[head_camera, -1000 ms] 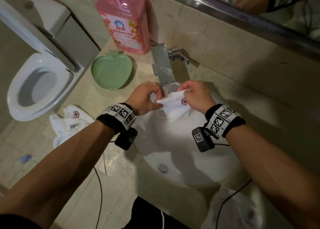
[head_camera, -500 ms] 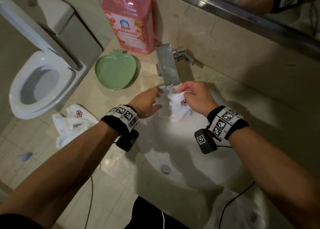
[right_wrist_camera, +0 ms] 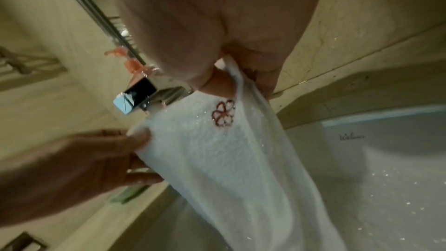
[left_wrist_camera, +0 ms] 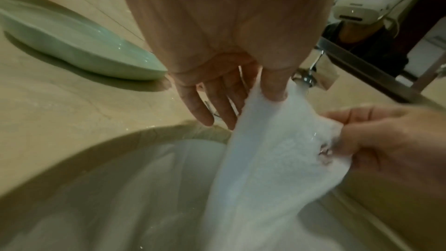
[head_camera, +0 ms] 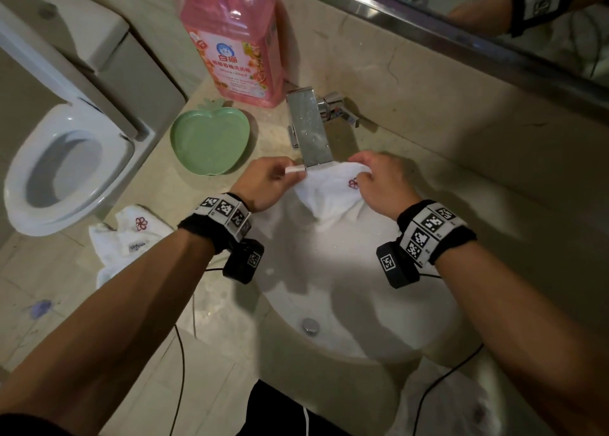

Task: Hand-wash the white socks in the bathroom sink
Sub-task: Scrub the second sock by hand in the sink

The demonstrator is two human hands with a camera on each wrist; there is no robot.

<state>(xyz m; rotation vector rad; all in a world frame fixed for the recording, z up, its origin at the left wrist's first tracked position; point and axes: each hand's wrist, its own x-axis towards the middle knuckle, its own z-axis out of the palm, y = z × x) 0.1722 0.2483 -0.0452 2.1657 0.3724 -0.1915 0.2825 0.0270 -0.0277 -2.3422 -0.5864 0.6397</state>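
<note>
A white sock (head_camera: 329,191) with a red flower mark hangs stretched under the flat chrome tap (head_camera: 309,129), over the white sink (head_camera: 346,304). My left hand (head_camera: 267,185) pinches the sock's left edge between thumb and fingers, as the left wrist view shows at the sock (left_wrist_camera: 265,150). My right hand (head_camera: 379,185) grips the right edge beside the flower; in the right wrist view the sock (right_wrist_camera: 229,159) hangs down from that grip. A second white sock (head_camera: 131,241) lies on the counter at the left.
A pink detergent bottle (head_camera: 234,40) stands behind a green apple-shaped dish (head_camera: 211,139) on the beige counter. The toilet (head_camera: 59,168) is at the left. A mirror edge (head_camera: 461,30) runs along the back wall. The sink drain (head_camera: 309,325) is near the front.
My left hand let go of the sock half a second ago and now pinches its left edge again. The sock is spread wider between both hands under the tap.
</note>
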